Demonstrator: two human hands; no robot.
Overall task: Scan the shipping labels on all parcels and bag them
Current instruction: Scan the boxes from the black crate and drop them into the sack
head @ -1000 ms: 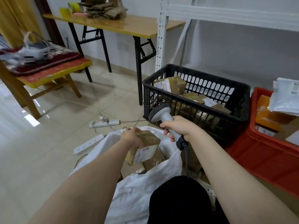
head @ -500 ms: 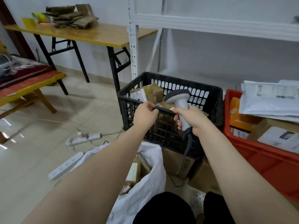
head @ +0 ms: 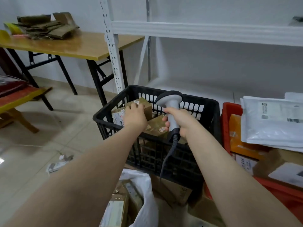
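1. Tiled floor (head: 32,153) is spreading left of the left hand. A white shelf rack (head: 205,32) is standing beyond both hands.
2. Reaching into the black crate (head: 211,105), the left hand (head: 135,116) is gripping a brown box (head: 146,104), fingers curling over its labelled top.
3. Just beside it, the right hand (head: 179,122) is holding the grey scanner (head: 170,102), fist wrapping its handle, head up over the crate.
4. Below the left forearm, a white bag (head: 147,203) is gaping open, parcels inside.
5. Right of the right hand, a red crate (head: 228,110) is carrying white mailers (head: 270,125).

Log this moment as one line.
left hand on box in black crate | right hand holds scanner | white bag holds parcels
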